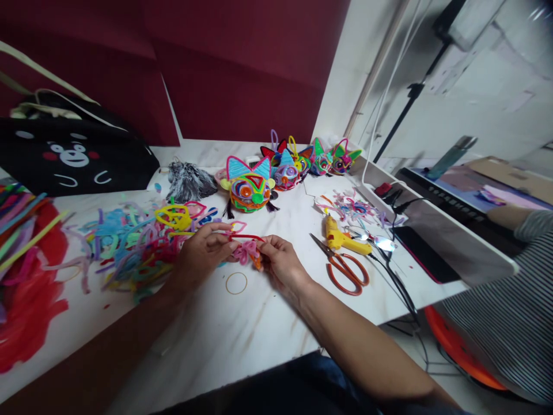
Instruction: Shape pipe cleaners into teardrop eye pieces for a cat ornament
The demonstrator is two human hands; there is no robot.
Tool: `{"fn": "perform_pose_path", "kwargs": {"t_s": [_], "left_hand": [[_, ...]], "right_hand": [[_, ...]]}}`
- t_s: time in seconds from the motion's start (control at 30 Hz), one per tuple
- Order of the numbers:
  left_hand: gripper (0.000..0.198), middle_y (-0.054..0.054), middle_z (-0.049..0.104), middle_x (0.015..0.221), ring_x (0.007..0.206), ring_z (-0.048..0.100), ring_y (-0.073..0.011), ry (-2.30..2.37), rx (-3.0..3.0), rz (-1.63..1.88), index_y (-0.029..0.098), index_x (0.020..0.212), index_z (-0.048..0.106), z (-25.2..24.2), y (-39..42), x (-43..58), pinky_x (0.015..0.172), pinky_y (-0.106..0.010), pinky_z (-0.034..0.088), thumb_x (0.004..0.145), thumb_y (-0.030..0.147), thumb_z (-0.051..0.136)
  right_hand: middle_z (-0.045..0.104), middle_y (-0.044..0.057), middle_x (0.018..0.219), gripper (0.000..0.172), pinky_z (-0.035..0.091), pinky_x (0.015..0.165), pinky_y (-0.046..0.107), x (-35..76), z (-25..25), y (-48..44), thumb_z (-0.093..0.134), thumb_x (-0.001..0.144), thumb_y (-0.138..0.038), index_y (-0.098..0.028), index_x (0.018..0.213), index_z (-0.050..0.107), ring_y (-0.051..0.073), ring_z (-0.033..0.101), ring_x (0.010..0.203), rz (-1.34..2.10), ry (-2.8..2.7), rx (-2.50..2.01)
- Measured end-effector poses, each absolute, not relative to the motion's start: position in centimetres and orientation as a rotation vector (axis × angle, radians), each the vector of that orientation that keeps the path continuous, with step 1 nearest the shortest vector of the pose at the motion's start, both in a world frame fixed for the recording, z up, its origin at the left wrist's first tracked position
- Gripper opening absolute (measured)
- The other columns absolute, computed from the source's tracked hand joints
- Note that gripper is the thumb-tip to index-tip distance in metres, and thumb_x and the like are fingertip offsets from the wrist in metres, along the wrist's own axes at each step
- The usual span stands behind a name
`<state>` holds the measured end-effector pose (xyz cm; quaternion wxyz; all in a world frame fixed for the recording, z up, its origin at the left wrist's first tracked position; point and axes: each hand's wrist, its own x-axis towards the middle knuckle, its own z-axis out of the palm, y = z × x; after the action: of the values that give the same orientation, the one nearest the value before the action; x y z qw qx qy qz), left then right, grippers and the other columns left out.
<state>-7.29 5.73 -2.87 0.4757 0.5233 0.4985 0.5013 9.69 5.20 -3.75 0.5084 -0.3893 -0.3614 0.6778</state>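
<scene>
Both hands meet over the white table (242,328), pinching a small pink pipe-cleaner shape (247,251) with a red pipe cleaner (245,237) arched over it. My left hand (203,253) grips it from the left, fingers curled. My right hand (279,262) pinches its right end, where an orange bit shows. A thin yellow ring (236,283) lies on the table just below the hands. A heap of bent coloured pipe cleaners (129,242) spreads out left of my left hand.
Finished pipe-cleaner cat heads (249,187) line the back. A yellow glue gun (343,237), orange scissors (345,268) and cables lie to the right. A black bear bag (71,155) sits back left. Another person's striped sleeve (514,311) is at the right.
</scene>
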Motion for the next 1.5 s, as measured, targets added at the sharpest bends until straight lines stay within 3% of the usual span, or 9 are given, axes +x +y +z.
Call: {"fn": "perform_pose_path", "kwargs": {"t_s": [0.2, 0.33, 0.53, 0.73, 0.9, 1.0, 1.2, 1.33, 1.5], "left_hand": [[0.038, 0.001, 0.069, 0.068, 0.064, 0.07, -0.0186, 1.239, 1.323, 1.221, 0.02, 0.098, 0.067, -2.2, 5.4, -7.3, 0.06, -0.029, 0.062, 0.065, 0.034, 0.081], [0.034, -0.004, 0.074, 0.078, 0.071, 0.072, -0.0209, 1.262, 1.276, 1.18, 0.018, 0.087, 0.073, -2.4, 5.2, -7.3, 0.065, -0.03, 0.062, 0.063, 0.039, 0.083], [0.04, -0.003, 0.074, 0.071, 0.067, 0.071, -0.0225, 1.196, 1.235, 1.096, 0.019, 0.084, 0.071, -3.1, 5.3, -7.0, 0.063, -0.033, 0.062, 0.055, 0.043, 0.087], [0.025, 0.0, 0.064, 0.057, 0.043, 0.052, -0.0109, 1.352, 1.581, 0.973, 0.019, 0.085, 0.072, -2.7, 5.2, -7.7, 0.042, -0.021, 0.043, 0.076, 0.042, 0.07], [0.023, -0.005, 0.066, 0.083, 0.074, 0.061, -0.0166, 1.401, 1.849, 1.092, 0.021, 0.076, 0.073, -2.3, 5.5, -8.0, 0.061, -0.023, 0.048, 0.079, 0.042, 0.065], [0.026, -0.006, 0.063, 0.091, 0.072, 0.057, -0.0158, 1.411, 1.816, 1.108, 0.02, 0.074, 0.071, -2.1, 5.5, -8.0, 0.054, -0.022, 0.044, 0.078, 0.045, 0.064], [0.031, 0.004, 0.044, 0.05, 0.043, 0.037, -0.0096, 1.385, 1.534, 1.01, 0.019, 0.07, 0.06, -1.3, 4.9, -7.6, 0.041, -0.021, 0.025, 0.081, 0.048, 0.06], [0.032, 0.005, 0.043, 0.047, 0.041, 0.037, -0.0089, 1.397, 1.504, 1.06, 0.019, 0.065, 0.056, -1.1, 4.9, -7.6, 0.04, -0.021, 0.025, 0.081, 0.046, 0.06], [0.03, 0.005, 0.047, 0.05, 0.043, 0.038, -0.0087, 1.394, 1.519, 1.07, 0.018, 0.07, 0.057, -1.6, 5.0, -7.7, 0.041, -0.02, 0.027, 0.082, 0.046, 0.059]], "right_hand": [[0.061, -0.007, 0.058, 0.041, 0.037, 0.046, 0.021, 9.9, -3.4, 4.7, 0.08, 0.061, -0.028, -0.022, 0.099, 0.064, 0.009, 0.05, 0.048, 1.611, -1.044, -0.856], [0.059, -0.005, 0.056, 0.025, 0.036, 0.047, 0.021, 9.8, -3.3, 4.5, 0.079, 0.067, -0.037, -0.02, 0.082, 0.068, 0.008, 0.047, 0.048, 1.552, -1.163, -0.883], [0.058, -0.005, 0.053, 0.03, 0.039, 0.042, 0.02, 9.8, -3.5, 5.0, 0.078, 0.065, -0.042, -0.02, 0.068, 0.058, 0.009, 0.051, 0.044, 1.584, -1.049, -0.95], [0.065, -0.002, 0.058, 0.028, 0.039, 0.041, 0.019, 10.0, -3.0, 5.0, 0.072, 0.07, -0.042, -0.018, 0.073, 0.059, 0.008, 0.054, 0.043, 1.669, -0.967, -0.95], [0.067, 0.0, 0.058, 0.026, 0.039, 0.041, 0.019, 10.3, -2.8, 5.0, 0.068, 0.074, -0.041, -0.017, 0.078, 0.06, 0.01, 0.054, 0.042, 1.713, -0.925, -0.949], [0.067, 0.001, 0.059, 0.023, 0.039, 0.041, 0.02, 10.4, -2.9, 5.1, 0.064, 0.075, -0.039, -0.017, 0.078, 0.06, 0.01, 0.054, 0.043, 1.71, -0.925, -0.955], [0.068, 0.001, 0.065, 0.021, 0.04, 0.044, 0.021, 10.6, -3.6, 5.2, 0.059, 0.08, -0.038, -0.019, 0.088, 0.057, 0.011, 0.056, 0.048, 1.622, -0.988, -0.991], [0.061, -0.003, 0.061, 0.024, 0.037, 0.046, 0.023, 10.5, -4.1, 4.9, 0.064, 0.08, -0.041, -0.02, 0.091, 0.063, 0.01, 0.049, 0.048, 1.519, -1.147, -1.017], [0.062, -0.001, 0.077, 0.029, 0.042, 0.064, 0.026, 10.7, -4.1, 4.3, 0.081, 0.063, -0.025, -0.023, 0.09, 0.071, 0.014, 0.052, 0.068, 1.249, -1.437, -1.077]]}}
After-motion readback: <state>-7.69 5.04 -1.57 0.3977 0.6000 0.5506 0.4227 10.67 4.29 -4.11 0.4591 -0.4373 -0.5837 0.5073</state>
